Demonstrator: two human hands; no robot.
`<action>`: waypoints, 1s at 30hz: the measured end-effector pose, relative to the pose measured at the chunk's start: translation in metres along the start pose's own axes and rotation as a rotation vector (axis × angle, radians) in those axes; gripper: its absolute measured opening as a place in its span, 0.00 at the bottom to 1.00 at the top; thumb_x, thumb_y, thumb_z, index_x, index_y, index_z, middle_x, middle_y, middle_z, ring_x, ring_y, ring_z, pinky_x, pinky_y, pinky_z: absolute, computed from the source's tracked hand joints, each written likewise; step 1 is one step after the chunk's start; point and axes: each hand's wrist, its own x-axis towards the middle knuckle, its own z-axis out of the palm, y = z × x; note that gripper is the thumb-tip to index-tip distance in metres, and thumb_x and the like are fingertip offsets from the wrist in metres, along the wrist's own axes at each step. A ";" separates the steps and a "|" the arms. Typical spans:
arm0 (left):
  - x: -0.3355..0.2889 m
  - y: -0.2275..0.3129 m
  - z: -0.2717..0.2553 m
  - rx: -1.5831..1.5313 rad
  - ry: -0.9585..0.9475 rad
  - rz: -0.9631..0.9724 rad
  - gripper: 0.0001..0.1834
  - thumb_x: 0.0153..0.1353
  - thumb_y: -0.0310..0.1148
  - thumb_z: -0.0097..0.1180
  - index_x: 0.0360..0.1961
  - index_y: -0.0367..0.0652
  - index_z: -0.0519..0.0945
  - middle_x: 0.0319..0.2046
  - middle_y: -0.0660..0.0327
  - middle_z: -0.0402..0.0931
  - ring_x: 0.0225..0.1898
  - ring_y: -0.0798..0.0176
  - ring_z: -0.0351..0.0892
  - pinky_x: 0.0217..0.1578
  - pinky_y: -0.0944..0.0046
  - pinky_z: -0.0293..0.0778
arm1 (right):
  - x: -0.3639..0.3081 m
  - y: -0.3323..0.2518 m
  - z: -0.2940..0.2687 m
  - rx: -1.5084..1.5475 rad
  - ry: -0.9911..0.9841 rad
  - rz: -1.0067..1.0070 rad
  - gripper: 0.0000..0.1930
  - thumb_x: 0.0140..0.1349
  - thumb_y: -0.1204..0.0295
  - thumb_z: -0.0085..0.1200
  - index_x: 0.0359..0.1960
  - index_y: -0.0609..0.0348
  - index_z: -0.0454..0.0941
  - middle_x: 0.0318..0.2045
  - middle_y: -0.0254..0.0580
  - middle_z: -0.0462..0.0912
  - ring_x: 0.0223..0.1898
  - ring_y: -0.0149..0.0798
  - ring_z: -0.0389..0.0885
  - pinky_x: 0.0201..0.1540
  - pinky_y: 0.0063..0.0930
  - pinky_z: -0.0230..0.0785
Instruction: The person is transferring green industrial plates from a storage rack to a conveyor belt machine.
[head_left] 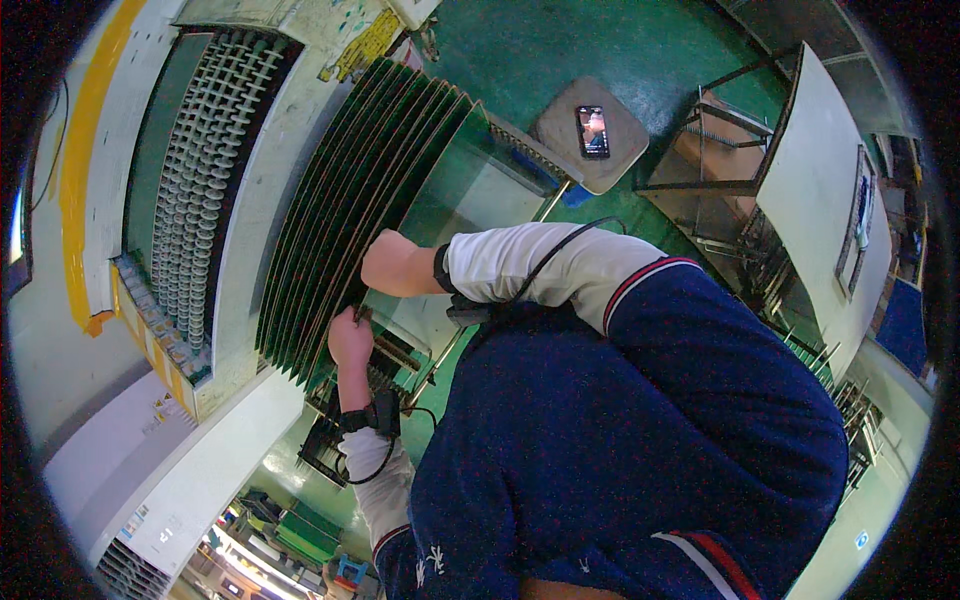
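Observation:
Several thin dark green panels [345,190] with copper-coloured edges stand side by side in a row, tilted, with narrow gaps between them. My left hand [350,342] is closed at the lower part of the nearest panels, thumb and fingers pinching an edge. Farther up the same row, my right hand [393,264] is curled against the edge of a panel, its fingertips partly hidden behind the hand. Both wrists wear a dark strap with a small box and a cable.
Left of the panels is a machine with rows of pale rollers [205,180] and a white frame. A stool [612,165] holding a lit phone [592,132] stands on the green floor at the far side. To the right is a metal-framed cart [735,150] beside a large white board [825,200].

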 end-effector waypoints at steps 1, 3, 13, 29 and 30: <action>0.000 0.000 0.000 -0.001 -0.003 -0.003 0.10 0.48 0.32 0.52 0.29 0.37 0.75 0.28 0.45 0.75 0.33 0.41 0.74 0.32 0.47 0.69 | 0.000 0.000 0.000 -0.002 -0.007 0.002 0.05 0.44 0.71 0.54 0.21 0.54 0.82 0.23 0.41 0.82 0.30 0.43 0.82 0.27 0.37 0.72; 0.000 0.002 -0.001 -0.003 -0.008 -0.010 0.10 0.48 0.32 0.52 0.29 0.37 0.75 0.28 0.46 0.75 0.33 0.41 0.74 0.32 0.47 0.69 | 0.000 -0.001 -0.001 -0.004 -0.016 0.004 0.05 0.45 0.71 0.54 0.21 0.54 0.82 0.23 0.41 0.82 0.30 0.43 0.82 0.27 0.36 0.72; -0.001 0.008 -0.007 -0.011 -0.020 -0.018 0.10 0.49 0.33 0.52 0.30 0.37 0.75 0.27 0.46 0.75 0.32 0.41 0.74 0.32 0.48 0.69 | -0.001 -0.001 -0.007 0.000 -0.070 0.009 0.06 0.46 0.71 0.54 0.24 0.54 0.83 0.26 0.41 0.83 0.32 0.42 0.83 0.30 0.36 0.73; 0.001 0.008 -0.008 0.010 -0.035 -0.020 0.10 0.48 0.32 0.51 0.29 0.36 0.75 0.27 0.44 0.75 0.32 0.40 0.75 0.31 0.47 0.70 | -0.001 0.000 -0.007 0.006 -0.039 -0.019 0.05 0.44 0.72 0.54 0.22 0.55 0.83 0.25 0.42 0.83 0.31 0.44 0.82 0.29 0.36 0.72; 0.001 0.008 -0.008 0.005 -0.030 -0.018 0.09 0.48 0.31 0.51 0.29 0.36 0.75 0.27 0.44 0.75 0.32 0.40 0.75 0.31 0.47 0.70 | -0.001 0.001 -0.006 0.008 -0.037 -0.018 0.05 0.44 0.72 0.54 0.22 0.55 0.82 0.25 0.42 0.83 0.31 0.44 0.82 0.28 0.36 0.72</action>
